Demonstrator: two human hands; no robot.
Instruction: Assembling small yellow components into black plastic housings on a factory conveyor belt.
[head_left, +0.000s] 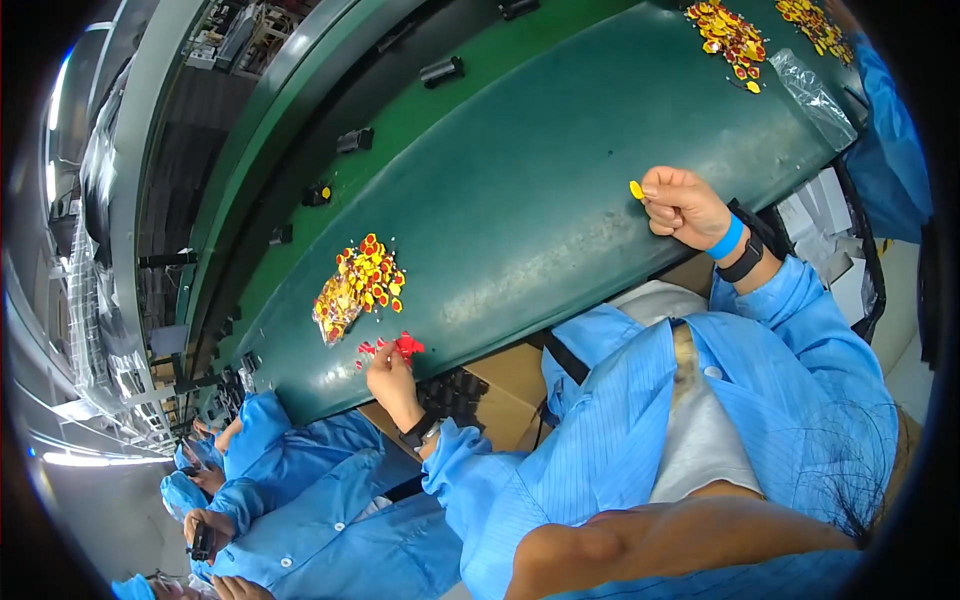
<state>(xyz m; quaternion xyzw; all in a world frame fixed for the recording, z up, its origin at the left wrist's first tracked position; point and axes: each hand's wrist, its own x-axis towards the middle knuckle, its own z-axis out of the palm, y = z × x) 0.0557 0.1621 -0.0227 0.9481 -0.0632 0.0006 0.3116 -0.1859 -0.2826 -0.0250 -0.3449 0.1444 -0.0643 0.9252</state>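
My right hand (686, 208) is raised over the green worktop (540, 200), pinching a small flat yellow piece (636, 190) between thumb and fingertips. Farther left, my left hand (393, 384) reaches to the near edge of the worktop, its fingers drawn together at a little heap of red pieces (408, 344). Whatever lies between those fingertips is too small to make out. Just beyond it is a pile of small yellow-and-red pieces (372, 272), partly in a clear plastic bag (336, 308).
Behind the worktop runs a green conveyor belt (400, 110) carrying black parts (354, 140). More yellow-and-red piles (728, 40) and a clear bag (812, 98) lie at the far right. A cardboard box (510, 385) with black parts stands below the edge. Co-workers in blue (330, 500) are at the left.
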